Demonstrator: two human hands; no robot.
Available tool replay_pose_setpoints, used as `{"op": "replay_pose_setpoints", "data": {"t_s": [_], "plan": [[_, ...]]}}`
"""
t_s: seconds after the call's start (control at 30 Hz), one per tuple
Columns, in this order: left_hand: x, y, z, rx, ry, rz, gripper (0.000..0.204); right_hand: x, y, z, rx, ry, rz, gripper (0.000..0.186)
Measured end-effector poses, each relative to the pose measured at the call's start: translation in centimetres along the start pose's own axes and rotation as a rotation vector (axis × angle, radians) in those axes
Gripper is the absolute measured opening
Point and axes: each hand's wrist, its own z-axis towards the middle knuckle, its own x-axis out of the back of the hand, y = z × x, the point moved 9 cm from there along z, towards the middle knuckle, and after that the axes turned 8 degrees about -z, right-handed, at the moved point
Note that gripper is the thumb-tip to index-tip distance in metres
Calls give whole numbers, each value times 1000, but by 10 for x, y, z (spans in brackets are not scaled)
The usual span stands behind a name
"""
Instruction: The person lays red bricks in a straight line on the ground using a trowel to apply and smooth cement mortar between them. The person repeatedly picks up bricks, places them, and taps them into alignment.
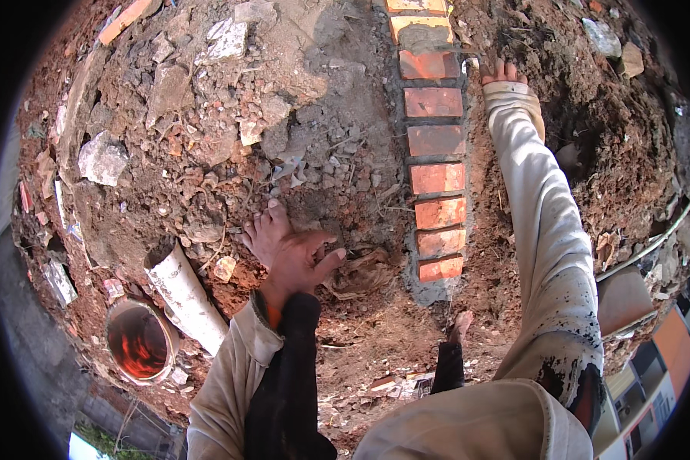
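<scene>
My left hand (305, 261), in a beige sleeve over an orange cuff, is open with bent fingers and nothing visible in it, over my bare left foot (265, 227). My right hand (504, 75), at the end of a long beige sleeve, has its fingers apart on the soil, right of a row of red bricks (435, 138) set in grey mortar. A small thin object (468, 63) lies by its fingertips, too small to make out. My right foot (460, 326) is near the row's lower end.
A white pipe (182, 287) and a wide pipe opening (136, 341) lie at lower left. Rubble and pale stones (102, 159) cover the left ground, with dark loose soil (598, 146) at right. A pale rod (652, 234) and flat slab (621, 303) lie by my right arm.
</scene>
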Motion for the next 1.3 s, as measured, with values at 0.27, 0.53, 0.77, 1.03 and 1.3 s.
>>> {"op": "replay_pose_setpoints", "data": {"t_s": [0.27, 0.53, 0.77, 1.03, 1.3], "plan": [[-3, 5, -1, 2, 7, -6, 41, 17, 4, -16, -40, -6, 31, 32], [3, 6, -1, -52, 20, 51, 38, 42, 6, -33, -86, 5, 95, 33], [-4, 1, 0, 8, -4, 18, 37, 19, -8, -17, -14, 122, 36, 33], [-3, -4, 0, 17, -13, 13, 39, 22, 29, -45, -158, -44, 173, 48], [-5, -4, -1, 29, -30, 34, 39, -11, -63, -51, 18, -279, 427, 47]]}}
